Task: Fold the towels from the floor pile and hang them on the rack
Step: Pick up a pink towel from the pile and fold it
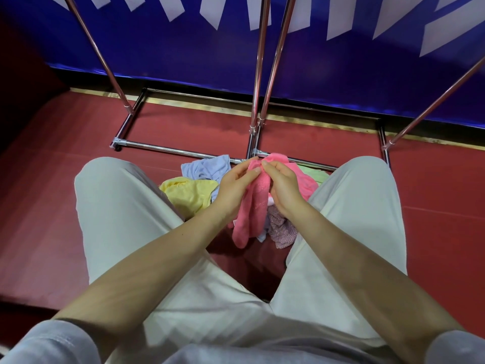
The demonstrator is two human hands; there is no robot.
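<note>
Between our knees, our left hand (234, 185) and right hand (282, 187) both pinch the pink towel (253, 206) above the towel pile (194, 189) on the red floor (52, 206). Beyond stands the metal rack (258, 74).

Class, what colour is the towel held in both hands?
Pink towel; the head view, the only one, shows it.

Blue banner (341, 74): white angular shapes along its top edge, cut off by the frame; no letter or word readable.
Towels, rack, clothing: no readable text or labels.
</note>
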